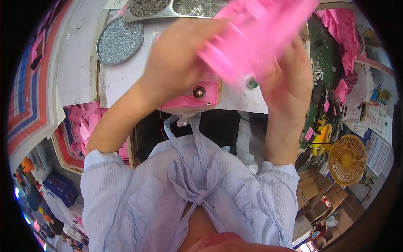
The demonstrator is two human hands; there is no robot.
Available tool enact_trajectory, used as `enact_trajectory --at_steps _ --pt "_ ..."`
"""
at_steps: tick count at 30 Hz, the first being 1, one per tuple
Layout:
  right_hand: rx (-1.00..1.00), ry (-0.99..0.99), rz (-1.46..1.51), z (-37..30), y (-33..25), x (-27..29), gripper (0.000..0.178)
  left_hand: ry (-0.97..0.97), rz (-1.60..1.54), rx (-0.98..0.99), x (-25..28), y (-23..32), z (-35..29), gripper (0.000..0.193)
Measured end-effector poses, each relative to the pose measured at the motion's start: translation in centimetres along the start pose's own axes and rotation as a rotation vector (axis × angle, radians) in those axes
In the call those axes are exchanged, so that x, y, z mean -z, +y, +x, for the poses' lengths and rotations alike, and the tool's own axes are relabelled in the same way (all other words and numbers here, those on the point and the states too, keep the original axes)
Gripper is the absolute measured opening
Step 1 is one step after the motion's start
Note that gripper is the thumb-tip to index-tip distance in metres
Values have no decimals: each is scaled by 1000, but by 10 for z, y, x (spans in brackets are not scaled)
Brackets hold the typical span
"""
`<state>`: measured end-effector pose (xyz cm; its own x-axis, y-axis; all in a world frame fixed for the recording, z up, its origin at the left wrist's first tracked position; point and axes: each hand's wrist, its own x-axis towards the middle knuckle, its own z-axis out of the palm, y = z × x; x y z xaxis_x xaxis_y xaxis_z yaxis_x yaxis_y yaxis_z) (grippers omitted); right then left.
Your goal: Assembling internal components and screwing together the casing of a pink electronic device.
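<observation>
Both my hands grip a pink plastic housing (256, 42), lifted above the white table and smeared by motion. My left hand (180, 54) has its fingers on the left edge of it; the fingertips are partly behind the part. At the right edge, my right hand (289, 77) wraps round the housing from below, its fingers partly hidden. Under my left hand, a second pink housing (213, 94) lies at the table's near edge, with a round dark and copper-coloured component (199, 92) set in it.
A round dish of small silvery pieces (120, 40) and a metal tray of screws (168, 17) stand at the back. A small green-topped object (252, 82) sits on the table. Pink parts fill a crate (69, 155) at left; a yellow fan (346, 159) stands at right.
</observation>
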<state>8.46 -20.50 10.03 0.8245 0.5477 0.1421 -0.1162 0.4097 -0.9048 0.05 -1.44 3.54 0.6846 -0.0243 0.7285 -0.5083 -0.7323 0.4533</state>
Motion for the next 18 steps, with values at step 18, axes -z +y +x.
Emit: enact_trajectory --at_steps 18 --pt "-83 435 -301 -88 6 80 61 -382 172 158 -6 12 -42 57"
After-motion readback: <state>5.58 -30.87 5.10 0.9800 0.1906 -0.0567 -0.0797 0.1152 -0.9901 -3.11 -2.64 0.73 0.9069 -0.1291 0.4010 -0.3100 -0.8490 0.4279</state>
